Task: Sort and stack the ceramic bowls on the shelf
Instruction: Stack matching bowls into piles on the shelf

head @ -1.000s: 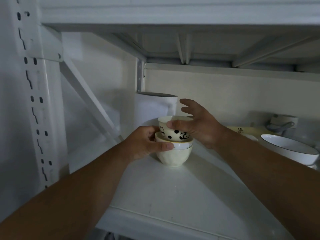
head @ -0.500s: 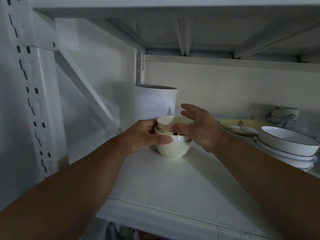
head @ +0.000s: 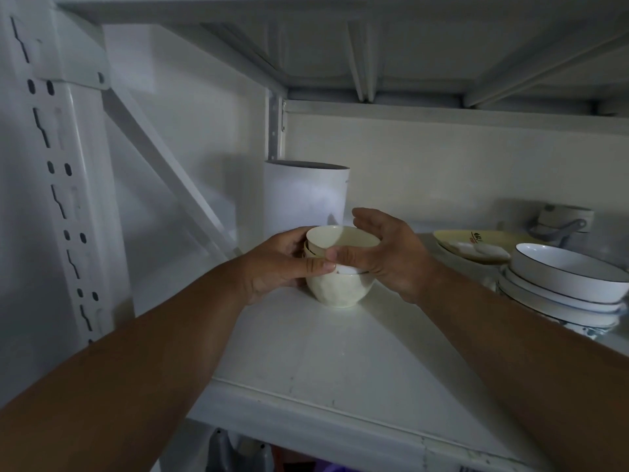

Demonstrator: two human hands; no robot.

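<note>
Bowls (head: pixel 340 267) stand nested in one small stack on the white shelf (head: pixel 306 362), near its back left corner. All of them are upright with the mouths facing up, so the long axis of the stack is vertical. The top bowl (head: pixel 342 238) sits deep in the one below, and only its cream rim and inside are seen. The lowest bowl (head: pixel 338 291) rests on the shelf.

Both hands hold the stack from opposite sides. The left hand (head: pixel 279 267) is curled around the left side, with its thumb lying across the front at the middle rim. The right hand (head: pixel 384 253) is curled around the right side, its thumb on the front of the top bowl and its fingers arched over the far rim.

Just behind the grip stands a tall white cylinder (head: pixel 304 199). Well to the right of the grip lie a yellow plate (head: pixel 476 243), a stack of white dishes (head: pixel 565 281) and, further back, a mug (head: pixel 565 219). To the left is the slotted upright post (head: pixel 58 185) of the rack.
</note>
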